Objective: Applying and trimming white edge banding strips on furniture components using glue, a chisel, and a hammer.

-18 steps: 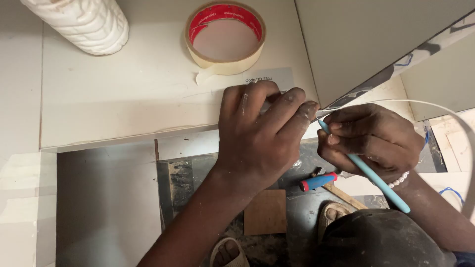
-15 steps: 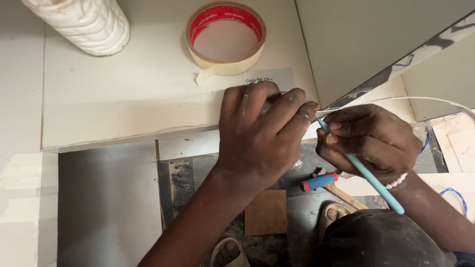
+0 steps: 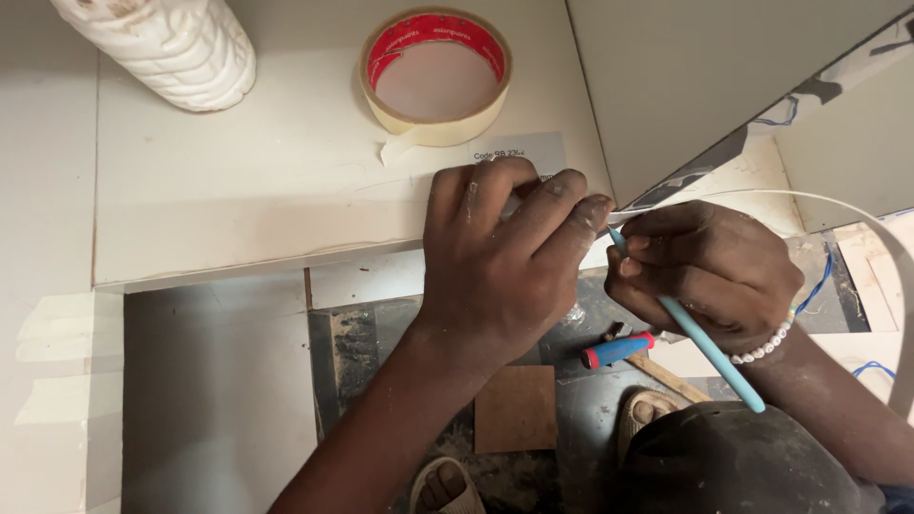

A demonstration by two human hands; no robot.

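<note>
My left hand (image 3: 495, 257) lies knuckles-up on the front right corner of a white board (image 3: 238, 200), its fingertips pressing the end of a thin white strip (image 3: 819, 198) against the board's edge. That strip curves away to the right. My right hand (image 3: 709, 271) grips a light blue pen-like tool (image 3: 709, 352), whose tip touches the board's edge right beside my left fingertips. A small printed label (image 3: 533, 150) is partly hidden under my left hand.
A roll of masking tape (image 3: 436, 76) with a red core lies on the board behind my hands. A white ribbed bottle (image 3: 162, 48) stands at the top left. Below lie a red-and-blue tool (image 3: 619, 349), a brown square piece (image 3: 515, 407), and sandalled feet on a dusty floor.
Both hands stay at the board's corner. The blue tool's far end has shifted slightly to the left.
</note>
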